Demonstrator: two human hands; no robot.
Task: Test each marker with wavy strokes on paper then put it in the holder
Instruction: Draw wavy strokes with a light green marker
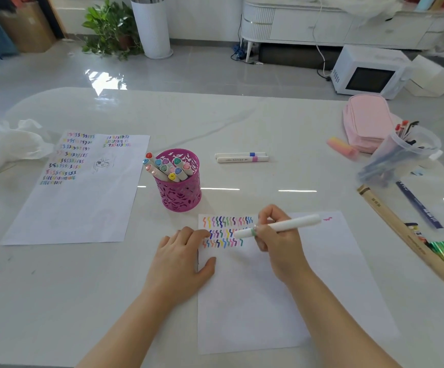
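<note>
The counter [268,128] carries the paper [282,301], thin and likely to slide; the left hand [183,258] presses its edge, fingers straight. The holder [181,192] stands near. The marker [287,224], probably light, stiff and smooth, is pinched mid-barrel by the right hand [279,243].

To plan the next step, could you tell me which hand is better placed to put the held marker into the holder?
Right, probably: the right hand grips the marker, while the left hand rests on the paper edge; the holder stands close ahead.
</note>
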